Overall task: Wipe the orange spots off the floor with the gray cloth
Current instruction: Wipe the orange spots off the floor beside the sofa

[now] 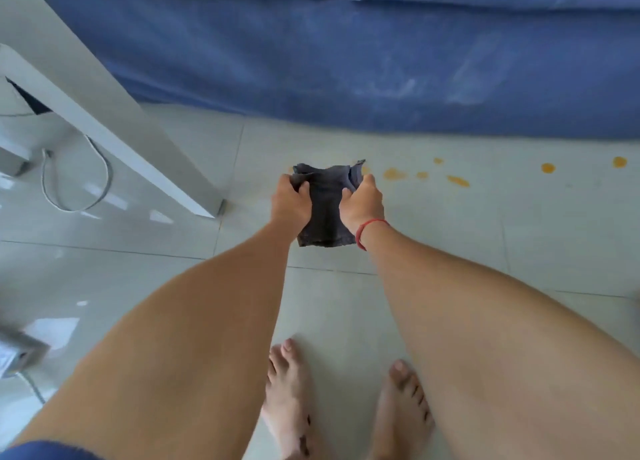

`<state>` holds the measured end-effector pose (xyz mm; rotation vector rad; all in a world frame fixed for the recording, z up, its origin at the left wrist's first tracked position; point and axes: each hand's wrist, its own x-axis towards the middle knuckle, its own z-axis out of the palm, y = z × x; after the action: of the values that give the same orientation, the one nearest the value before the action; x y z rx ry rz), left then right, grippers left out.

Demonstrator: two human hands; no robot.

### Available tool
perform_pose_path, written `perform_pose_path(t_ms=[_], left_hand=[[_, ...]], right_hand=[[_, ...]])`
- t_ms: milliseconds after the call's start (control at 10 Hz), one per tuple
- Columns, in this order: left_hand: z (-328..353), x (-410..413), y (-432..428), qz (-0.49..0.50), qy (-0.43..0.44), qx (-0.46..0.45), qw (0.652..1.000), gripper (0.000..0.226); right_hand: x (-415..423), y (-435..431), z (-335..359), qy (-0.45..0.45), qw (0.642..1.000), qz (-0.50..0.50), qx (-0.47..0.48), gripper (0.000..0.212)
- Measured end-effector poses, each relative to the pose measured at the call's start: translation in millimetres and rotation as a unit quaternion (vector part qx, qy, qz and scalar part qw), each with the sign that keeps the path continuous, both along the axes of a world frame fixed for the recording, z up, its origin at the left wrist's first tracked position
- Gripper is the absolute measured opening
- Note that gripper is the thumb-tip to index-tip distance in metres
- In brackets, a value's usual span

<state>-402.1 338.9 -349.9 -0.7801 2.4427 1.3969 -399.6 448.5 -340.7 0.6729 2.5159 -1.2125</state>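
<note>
Both arms reach straight out and down, and the gray cloth [327, 206] is stretched between the two hands; the left hand [291, 201] has its fingers curled tight over the cloth's left edge, thumb on top, and the right hand [363, 201] is clenched the same way over the right edge, a red string bracelet [369, 229] at that wrist. The cloth is a dark, slate gray, soft and thin; it looks folded over into a rough rectangle, with its far end rumpled and bunched above the knuckles and its near edge hanging flat and straight below the wrists; whether it touches the floor or is held just above it, I cannot tell. Just to the right of the cloth, the orange spots [394, 174] are scattered in a loose line across the pale tiled floor [450, 238]: a larger blotch nearest the right hand, smaller dots and a smear beyond it, and two round drops further right, well apart from the cloth. Behind cloth and spots runs the front of a blue sofa [346, 61]; to the left a white table leg [114, 127] slants down to the tiles, with a looping white cable [104, 179] beside it. Two bare feet [291, 397] stand on the floor at the bottom of the view.
</note>
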Motion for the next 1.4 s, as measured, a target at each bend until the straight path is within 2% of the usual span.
perform_pose_path(t_ms=[100, 200, 300, 400, 500, 600, 900, 1100, 1300, 1400], left_hand=[[-37.7, -5.8, -7.9, -0.033, -0.034, -0.028, 0.999, 0.035], [-65.7, -6.7, -23.9, -0.082, -0.047, -0.152, 0.984, 0.040], [-83.7, -14.4, -47.1, -0.094, -0.017, -0.257, 0.962, 0.047], [-101.5, -28.6, -71.5, -0.122, -0.025, -0.289, 0.949, 0.056], [-119.2, -41.7, -86.0, -0.174, -0.053, -0.312, 0.932, 0.062], [-134.1, -45.1, -88.2, -0.192, -0.076, -0.303, 0.930, 0.063], [-144.2, -47.5, -90.1, -0.196, -0.081, -0.304, 0.929, 0.063], [-138.4, -49.7, -92.1, -0.214, -0.111, -0.293, 0.925, 0.063], [-130.6, -51.0, -95.5, -0.233, -0.133, -0.269, 0.925, 0.063], [-131.0, -50.0, -93.5, -0.227, -0.131, -0.269, 0.927, 0.063]], right_hand=[[-9.3, -4.0, -38.5, -0.022, 1.000, -0.013, 0.017, 0.032], [-5.8, -11.2, -71.5, -0.010, 0.986, 0.060, 0.158, 0.057], [3.8, -18.5, -98.3, 0.082, 0.938, 0.238, 0.238, 0.066], [11.1, -25.3, -127.8, 0.085, 0.905, 0.350, 0.226, 0.065], [12.6, -20.4, -148.7, 0.123, 0.904, 0.333, 0.240, 0.062], [-0.9, -7.3, -160.1, 0.175, 0.890, 0.319, 0.274, 0.058], [-61.8, -42.8, -163.8, 0.122, 0.899, 0.277, 0.317, 0.066], [-37.0, -45.8, -160.3, 0.146, 0.891, 0.301, 0.306, 0.064], [-1.8, -0.5, -161.7, 0.154, 0.886, 0.310, 0.310, 0.054], [-9.8, 12.6, -161.2, 0.138, 0.881, 0.308, 0.330, 0.055]])
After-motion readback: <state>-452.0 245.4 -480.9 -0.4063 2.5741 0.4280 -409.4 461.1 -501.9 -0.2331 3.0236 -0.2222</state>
